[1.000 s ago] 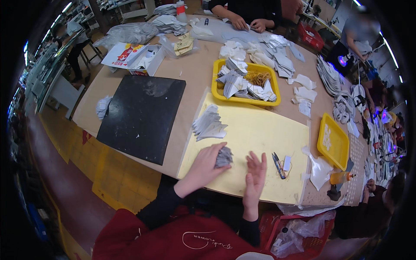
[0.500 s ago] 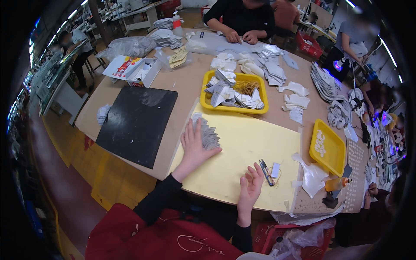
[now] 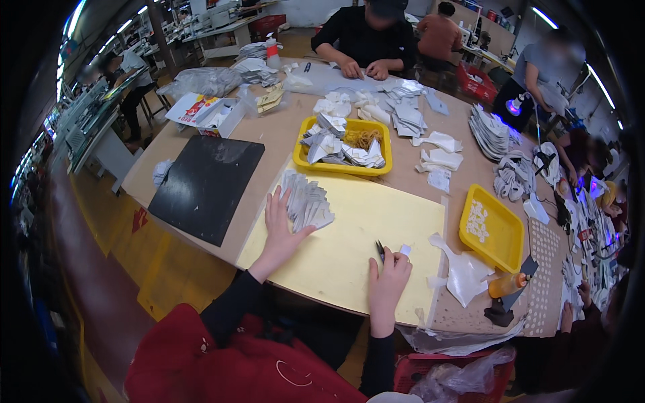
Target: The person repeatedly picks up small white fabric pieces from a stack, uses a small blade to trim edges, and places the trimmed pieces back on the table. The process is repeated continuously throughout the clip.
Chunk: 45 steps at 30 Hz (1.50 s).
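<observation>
Toward the counter and its yellow sheet, the right hand has come down. The left hand, fingers spread, touches the grey stack there; whether right fingers grip the snips beneath, I cannot tell.

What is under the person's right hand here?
Snips poke out from beneath the right hand, dark blades showing; a small white piece also shows. The snips' handles are covered, so whether the hand grips them cannot be told.
</observation>
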Each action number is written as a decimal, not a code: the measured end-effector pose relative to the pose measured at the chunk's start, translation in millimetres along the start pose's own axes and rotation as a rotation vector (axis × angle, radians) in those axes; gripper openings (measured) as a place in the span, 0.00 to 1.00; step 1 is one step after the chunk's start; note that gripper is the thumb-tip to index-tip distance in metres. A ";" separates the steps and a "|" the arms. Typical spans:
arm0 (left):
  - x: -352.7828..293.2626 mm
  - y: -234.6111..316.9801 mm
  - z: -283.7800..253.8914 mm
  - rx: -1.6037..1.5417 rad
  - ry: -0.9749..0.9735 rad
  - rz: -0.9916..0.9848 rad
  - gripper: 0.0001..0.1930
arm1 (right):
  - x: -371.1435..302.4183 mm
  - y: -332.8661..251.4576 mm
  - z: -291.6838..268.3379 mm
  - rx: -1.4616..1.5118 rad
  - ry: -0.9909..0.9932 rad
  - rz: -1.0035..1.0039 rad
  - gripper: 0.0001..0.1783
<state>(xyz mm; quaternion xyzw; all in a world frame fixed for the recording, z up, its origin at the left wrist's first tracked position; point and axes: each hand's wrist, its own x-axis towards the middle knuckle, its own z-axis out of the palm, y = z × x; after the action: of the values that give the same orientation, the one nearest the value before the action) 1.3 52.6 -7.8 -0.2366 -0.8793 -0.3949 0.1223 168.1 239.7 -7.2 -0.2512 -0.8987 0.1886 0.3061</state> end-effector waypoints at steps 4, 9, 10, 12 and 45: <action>-15.8 3.3 -15.5 -0.078 0.033 0.112 0.24 | -2.7 -3.4 5.1 0.038 -0.049 -0.026 0.13; -19.1 16.5 0.8 -0.197 0.007 0.045 0.16 | -1.5 -1.1 4.7 0.154 -0.037 -0.033 0.07; -17.6 19.5 0.0 -0.196 0.015 0.051 0.16 | -1.9 -2.1 3.6 0.179 0.021 -0.042 0.07; -14.3 24.9 2.1 -0.209 0.028 0.060 0.17 | -2.1 -4.1 -0.6 0.168 0.138 -0.082 0.06; -5.7 -17.0 -7.5 -0.340 -0.131 0.065 0.12 | 0.6 -2.6 -9.0 0.358 0.227 0.185 0.14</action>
<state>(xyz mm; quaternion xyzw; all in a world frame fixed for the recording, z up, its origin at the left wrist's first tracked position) -2.3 35.3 -16.0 -0.3073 -0.7977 -0.5176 0.0357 172.6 239.6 1.1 -0.2938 -0.7837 0.3431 0.4263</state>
